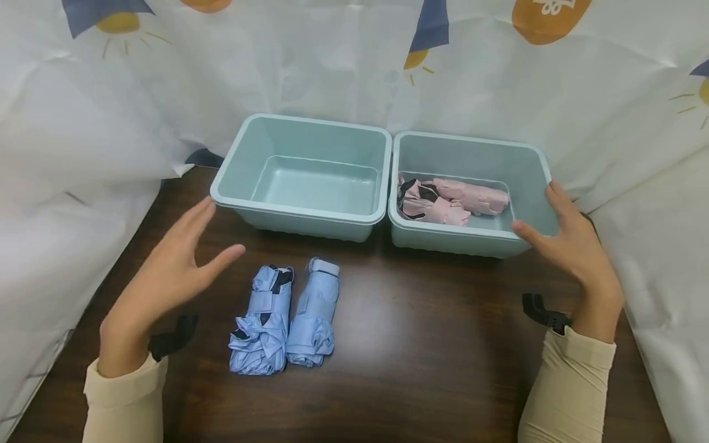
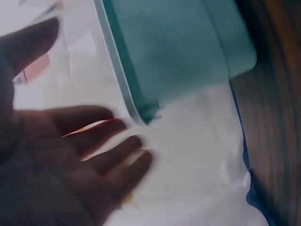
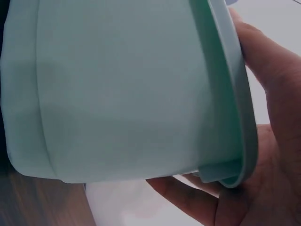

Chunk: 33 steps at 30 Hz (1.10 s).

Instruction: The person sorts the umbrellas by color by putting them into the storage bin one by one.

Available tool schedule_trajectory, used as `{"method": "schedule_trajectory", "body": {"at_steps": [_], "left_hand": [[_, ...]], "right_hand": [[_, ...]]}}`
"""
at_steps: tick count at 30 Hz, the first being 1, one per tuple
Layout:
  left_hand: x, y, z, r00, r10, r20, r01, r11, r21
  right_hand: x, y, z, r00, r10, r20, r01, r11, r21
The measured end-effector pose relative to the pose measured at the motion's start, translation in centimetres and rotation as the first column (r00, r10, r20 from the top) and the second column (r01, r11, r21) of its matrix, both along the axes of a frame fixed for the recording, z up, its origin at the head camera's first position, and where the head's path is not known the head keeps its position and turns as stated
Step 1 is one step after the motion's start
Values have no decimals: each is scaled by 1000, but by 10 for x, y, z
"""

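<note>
My left hand (image 1: 172,271) is held beside the front left corner of the left light-teal bin (image 1: 310,215). Its fingers are spread, with nothing in the grasp; the left wrist view is blurred, so contact with the rim cannot be told. At the right bin (image 1: 454,237), my right hand (image 1: 576,246) grips the front right corner. The thumb lies at the front rim, and the fingers (image 3: 183,197) curl along the outer end wall. Two pink folded umbrellas (image 1: 471,195) lie inside that bin. Two blue folded umbrellas (image 1: 263,320) lie side by side on the table, nearer my left hand.
Both bins stand nearly end to end at the back of the dark wooden table (image 1: 415,344). The left bin shows a bare floor. White printed cloth (image 1: 332,61) hangs behind the bins and along both sides. Each wrist carries a black mount (image 1: 545,314).
</note>
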<state>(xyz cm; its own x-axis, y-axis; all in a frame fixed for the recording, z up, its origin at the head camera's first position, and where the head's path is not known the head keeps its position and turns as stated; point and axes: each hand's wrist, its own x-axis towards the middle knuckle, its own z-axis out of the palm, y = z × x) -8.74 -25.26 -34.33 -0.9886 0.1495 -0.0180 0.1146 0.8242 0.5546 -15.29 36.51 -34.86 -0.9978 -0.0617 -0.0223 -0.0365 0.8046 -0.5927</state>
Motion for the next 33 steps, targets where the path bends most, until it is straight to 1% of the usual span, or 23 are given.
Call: {"method": "schedule_trajectory", "body": {"at_steps": [2,4,5,7,9,12,16,20,25,28,33], "left_hand": [[12,7,-3,993,-46,108,52,997,-56],[22,16,-9,979,-84,187,105,988,-109],[27,21,-12,972,-96,214,126,983,-134],[37,30,-20,968,-114,223,153,974,-168],[46,37,-28,972,-112,208,153,969,-192],[58,45,-38,980,-88,180,122,974,-190],[69,53,-49,982,-19,190,47,989,-140],[75,62,-58,976,42,213,-22,995,-97],[77,69,-64,968,81,236,-59,993,-100],[76,69,-64,960,96,264,-71,992,-103],[68,69,-64,934,136,330,-102,988,-120]], "right_hand": [[-2,-1,-3,1000,21,10,-21,1000,-8],[-4,-2,-4,1000,29,13,-29,999,-15],[-4,-2,-4,999,28,16,-27,999,-18],[-4,-3,-4,999,24,35,-23,1000,-21],[-4,-4,-2,998,19,58,-18,1000,-13],[-3,-7,1,996,20,82,-20,1000,0],[-2,-8,2,995,19,101,-21,1000,19],[2,-4,2,994,12,106,-17,999,50],[5,-1,3,994,27,103,-33,998,51],[4,-2,4,994,38,106,-42,998,39],[3,-4,4,994,35,105,-39,999,32]]}}
